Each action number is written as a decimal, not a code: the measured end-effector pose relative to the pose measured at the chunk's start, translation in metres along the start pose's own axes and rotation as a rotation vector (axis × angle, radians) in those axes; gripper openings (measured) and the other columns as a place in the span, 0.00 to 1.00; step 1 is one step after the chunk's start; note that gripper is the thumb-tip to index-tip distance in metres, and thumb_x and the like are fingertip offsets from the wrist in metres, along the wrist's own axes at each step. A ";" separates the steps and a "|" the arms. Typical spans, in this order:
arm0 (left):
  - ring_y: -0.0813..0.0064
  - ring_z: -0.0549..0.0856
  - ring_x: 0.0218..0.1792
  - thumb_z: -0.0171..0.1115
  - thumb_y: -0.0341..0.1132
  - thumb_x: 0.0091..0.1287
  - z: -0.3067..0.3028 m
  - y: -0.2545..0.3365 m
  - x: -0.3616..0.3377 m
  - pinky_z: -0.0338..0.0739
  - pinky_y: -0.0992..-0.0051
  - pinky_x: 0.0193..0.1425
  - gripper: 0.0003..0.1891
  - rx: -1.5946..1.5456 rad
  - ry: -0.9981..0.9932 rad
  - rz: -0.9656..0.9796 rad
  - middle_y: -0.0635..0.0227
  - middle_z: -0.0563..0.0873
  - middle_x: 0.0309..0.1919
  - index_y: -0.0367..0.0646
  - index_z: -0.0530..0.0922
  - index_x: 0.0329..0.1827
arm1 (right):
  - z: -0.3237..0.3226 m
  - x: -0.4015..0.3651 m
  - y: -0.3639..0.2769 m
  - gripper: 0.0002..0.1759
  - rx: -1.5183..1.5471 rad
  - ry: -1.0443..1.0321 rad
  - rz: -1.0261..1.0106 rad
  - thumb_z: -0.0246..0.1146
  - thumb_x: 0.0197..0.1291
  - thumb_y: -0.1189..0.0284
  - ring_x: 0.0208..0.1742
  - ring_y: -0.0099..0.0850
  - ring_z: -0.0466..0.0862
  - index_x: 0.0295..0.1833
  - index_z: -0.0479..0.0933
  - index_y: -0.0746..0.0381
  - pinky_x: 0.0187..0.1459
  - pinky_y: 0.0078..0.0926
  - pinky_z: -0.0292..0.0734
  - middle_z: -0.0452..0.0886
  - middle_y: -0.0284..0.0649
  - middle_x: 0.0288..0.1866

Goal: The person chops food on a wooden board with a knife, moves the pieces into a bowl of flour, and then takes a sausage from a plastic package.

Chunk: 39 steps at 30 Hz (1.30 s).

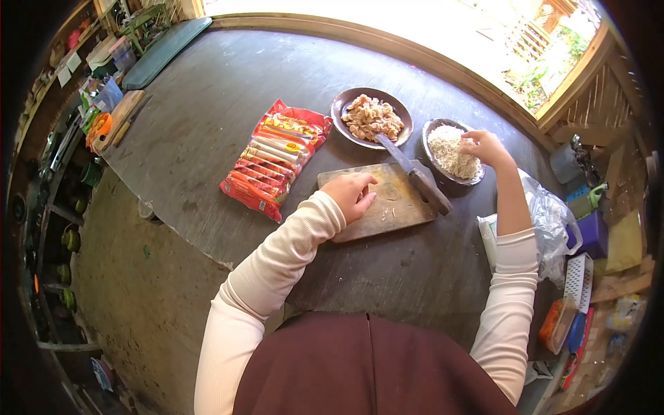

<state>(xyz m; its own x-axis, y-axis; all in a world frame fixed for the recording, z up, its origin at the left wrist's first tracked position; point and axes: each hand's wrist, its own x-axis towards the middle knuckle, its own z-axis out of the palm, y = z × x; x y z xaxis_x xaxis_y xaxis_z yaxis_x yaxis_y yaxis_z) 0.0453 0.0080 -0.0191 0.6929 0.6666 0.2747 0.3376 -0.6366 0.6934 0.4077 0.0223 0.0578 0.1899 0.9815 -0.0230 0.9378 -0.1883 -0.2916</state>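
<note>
My left hand (351, 196) rests over the left part of a wooden cutting board (401, 187), its fingers bent and what they hold, if anything, too small to tell. A few pale shreds lie on the board near it. My right hand (484, 148) reaches over the right bowl (476, 181), its fingertips at the white shredded food (451, 153). A knife (402, 155) lies with its handle across the board's right edge and its blade tip on the rim of the left bowl (337, 111), which holds brownish pieces of food (373, 117).
Left of the board lies a red packet (277, 159) of wrapped sticks. A plastic bag (543, 214), a grater (578, 280) and an orange-filled container (557, 325) are at the right. Another board (124, 114) and a blue-green tray (166, 54) lie at the far left.
</note>
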 end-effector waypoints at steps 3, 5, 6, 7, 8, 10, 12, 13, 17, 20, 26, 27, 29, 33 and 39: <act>0.62 0.83 0.33 0.58 0.34 0.64 0.000 0.000 0.000 0.77 0.69 0.41 0.14 0.004 0.005 0.001 0.55 0.83 0.30 0.35 0.75 0.49 | 0.020 0.009 0.013 0.22 0.008 0.032 -0.051 0.69 0.44 0.67 0.46 0.42 0.83 0.49 0.82 0.58 0.50 0.34 0.76 0.83 0.50 0.43; 0.62 0.83 0.33 0.58 0.34 0.64 0.000 0.000 0.000 0.77 0.69 0.41 0.14 0.008 0.008 0.005 0.56 0.83 0.30 0.35 0.75 0.49 | 0.023 0.011 0.014 0.20 0.009 0.069 -0.095 0.69 0.45 0.68 0.46 0.42 0.83 0.48 0.82 0.59 0.50 0.34 0.76 0.83 0.50 0.42; 0.62 0.83 0.33 0.58 0.34 0.64 -0.001 0.001 0.000 0.77 0.68 0.41 0.14 0.004 0.008 0.003 0.56 0.83 0.30 0.35 0.75 0.48 | 0.023 0.013 0.013 0.18 -0.008 0.077 -0.097 0.68 0.46 0.70 0.44 0.42 0.84 0.46 0.82 0.59 0.49 0.34 0.77 0.83 0.51 0.40; 0.61 0.83 0.33 0.58 0.34 0.64 -0.001 0.002 0.000 0.77 0.68 0.41 0.14 0.001 0.008 0.002 0.56 0.83 0.30 0.35 0.76 0.48 | 0.022 0.015 0.012 0.16 -0.025 0.086 -0.098 0.66 0.46 0.71 0.43 0.43 0.84 0.45 0.83 0.60 0.49 0.34 0.77 0.84 0.52 0.39; 0.61 0.83 0.33 0.58 0.34 0.64 0.000 0.002 0.000 0.77 0.68 0.41 0.14 0.001 0.007 0.004 0.56 0.83 0.30 0.35 0.76 0.48 | 0.024 0.018 0.016 0.16 -0.025 0.087 -0.096 0.66 0.46 0.71 0.43 0.43 0.84 0.45 0.83 0.60 0.49 0.34 0.77 0.84 0.52 0.39; 0.62 0.83 0.33 0.58 0.34 0.64 0.000 0.002 0.000 0.77 0.69 0.41 0.14 -0.005 0.001 -0.013 0.56 0.83 0.30 0.35 0.76 0.48 | 0.028 0.025 0.025 0.14 0.024 0.156 -0.122 0.64 0.48 0.73 0.40 0.44 0.84 0.43 0.83 0.61 0.47 0.34 0.77 0.83 0.53 0.36; 0.62 0.83 0.33 0.59 0.34 0.64 0.001 -0.001 0.000 0.77 0.69 0.40 0.14 -0.002 0.009 0.001 0.56 0.83 0.30 0.35 0.76 0.48 | 0.021 0.023 0.020 0.14 0.060 0.182 -0.144 0.64 0.48 0.73 0.39 0.43 0.84 0.43 0.83 0.62 0.46 0.34 0.78 0.83 0.53 0.36; 0.62 0.83 0.32 0.59 0.34 0.64 0.001 -0.002 0.000 0.77 0.69 0.40 0.14 -0.001 0.014 0.016 0.56 0.83 0.30 0.35 0.75 0.48 | 0.017 0.022 0.018 0.14 0.096 0.209 -0.162 0.64 0.49 0.73 0.38 0.43 0.84 0.43 0.83 0.62 0.44 0.34 0.78 0.83 0.53 0.36; 0.63 0.83 0.31 0.59 0.34 0.64 0.001 0.000 0.001 0.77 0.69 0.40 0.14 -0.010 0.001 -0.005 0.56 0.82 0.31 0.36 0.75 0.49 | 0.002 0.020 0.011 0.14 0.039 0.204 -0.143 0.63 0.50 0.73 0.35 0.42 0.84 0.44 0.82 0.64 0.41 0.33 0.78 0.84 0.52 0.34; 0.64 0.82 0.31 0.59 0.34 0.64 0.001 -0.001 0.000 0.77 0.69 0.39 0.14 -0.011 -0.002 -0.010 0.56 0.82 0.31 0.36 0.75 0.49 | -0.004 0.018 0.010 0.14 0.032 0.216 -0.164 0.63 0.50 0.73 0.33 0.41 0.84 0.43 0.82 0.65 0.39 0.33 0.77 0.83 0.50 0.32; 0.64 0.82 0.31 0.58 0.34 0.64 0.000 0.001 0.000 0.77 0.69 0.39 0.14 -0.008 -0.006 -0.007 0.56 0.82 0.31 0.35 0.75 0.49 | -0.015 0.002 -0.010 0.13 0.028 0.230 -0.083 0.63 0.50 0.71 0.34 0.42 0.84 0.41 0.82 0.65 0.41 0.34 0.77 0.83 0.52 0.32; 0.63 0.82 0.31 0.58 0.34 0.64 -0.001 0.001 0.000 0.77 0.69 0.40 0.14 -0.005 -0.010 -0.011 0.56 0.82 0.31 0.35 0.75 0.49 | -0.013 0.003 -0.006 0.13 0.003 0.253 -0.101 0.62 0.51 0.70 0.34 0.43 0.84 0.41 0.82 0.65 0.41 0.35 0.77 0.83 0.52 0.33; 0.63 0.82 0.31 0.58 0.34 0.64 -0.001 0.002 0.000 0.77 0.69 0.40 0.14 -0.001 -0.013 -0.014 0.56 0.82 0.31 0.35 0.75 0.49 | -0.008 0.008 0.001 0.13 -0.023 0.276 -0.119 0.61 0.52 0.69 0.35 0.44 0.84 0.41 0.82 0.65 0.42 0.36 0.77 0.83 0.53 0.34; 0.63 0.82 0.32 0.58 0.34 0.64 -0.001 0.001 0.000 0.77 0.69 0.40 0.14 -0.003 -0.010 -0.011 0.56 0.82 0.31 0.35 0.75 0.49 | -0.008 0.007 -0.002 0.13 -0.027 0.228 -0.086 0.58 0.57 0.68 0.37 0.46 0.84 0.42 0.82 0.64 0.44 0.38 0.77 0.83 0.53 0.37; 0.64 0.82 0.32 0.58 0.34 0.64 0.000 0.001 0.000 0.77 0.69 0.39 0.13 0.001 -0.007 -0.005 0.57 0.82 0.31 0.35 0.75 0.48 | 0.016 0.019 0.014 0.12 -0.051 0.217 -0.027 0.59 0.58 0.69 0.42 0.45 0.84 0.44 0.82 0.62 0.49 0.36 0.76 0.83 0.52 0.40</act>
<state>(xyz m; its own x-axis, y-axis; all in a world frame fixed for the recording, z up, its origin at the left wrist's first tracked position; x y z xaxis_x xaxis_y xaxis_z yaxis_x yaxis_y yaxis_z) 0.0455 0.0077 -0.0185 0.6955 0.6673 0.2665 0.3421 -0.6337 0.6938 0.4202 0.0392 0.0381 0.2172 0.9571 0.1919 0.9558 -0.1686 -0.2409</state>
